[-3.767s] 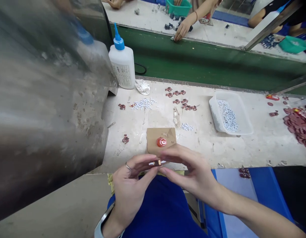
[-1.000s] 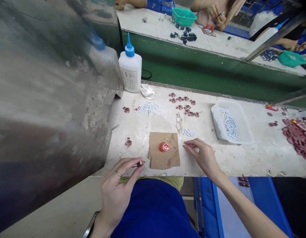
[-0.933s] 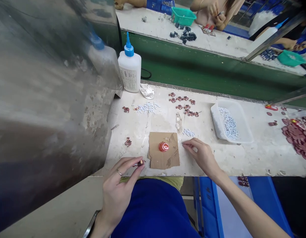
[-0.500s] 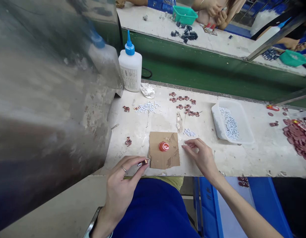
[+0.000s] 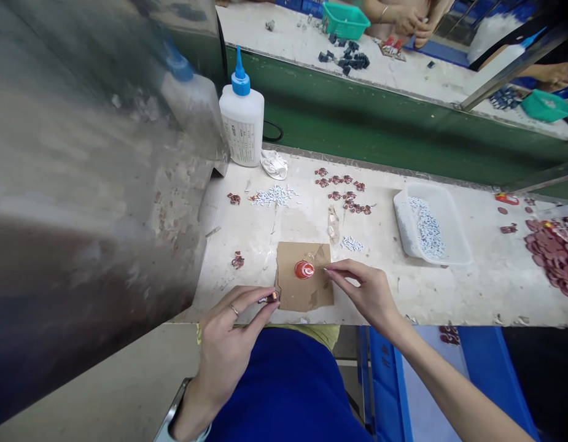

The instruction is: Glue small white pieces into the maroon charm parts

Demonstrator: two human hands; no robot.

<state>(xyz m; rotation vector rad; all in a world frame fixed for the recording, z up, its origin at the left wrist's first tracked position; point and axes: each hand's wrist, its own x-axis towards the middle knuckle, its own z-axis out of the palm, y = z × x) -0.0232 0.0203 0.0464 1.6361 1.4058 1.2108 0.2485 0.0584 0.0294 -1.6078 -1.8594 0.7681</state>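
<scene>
Between thumb and forefinger, my left hand (image 5: 233, 331) pinches a small dark brown figure (image 5: 271, 297) with a pale patch, near the left edge of a cardboard square (image 5: 293, 294). An orange-red round cap (image 5: 304, 269) with shiny liquid in it sits on the cardboard. My right hand (image 5: 364, 294) is over the cardboard's right edge, its thumb and forefinger pressed together close to the cap. Whatever those fingertips hold is too small to make out. Behind that hand lies a little pile of tiny white-and-blue pieces (image 5: 352, 244).
A white bottle (image 5: 243, 123) with a blue nozzle stands at the back left beside a metal housing (image 5: 104, 184). Brown figures (image 5: 348, 196) and a larger white pile (image 5: 274, 196) lie behind. A clear tub (image 5: 454, 239) and brown discs (image 5: 553, 255) are rightward. Co-workers' hands (image 5: 415, 27) show opposite.
My right hand has moved left from the bare tabletop to the cardboard, near the cap. My left hand has shifted slightly right with the brown figure still pinched.
</scene>
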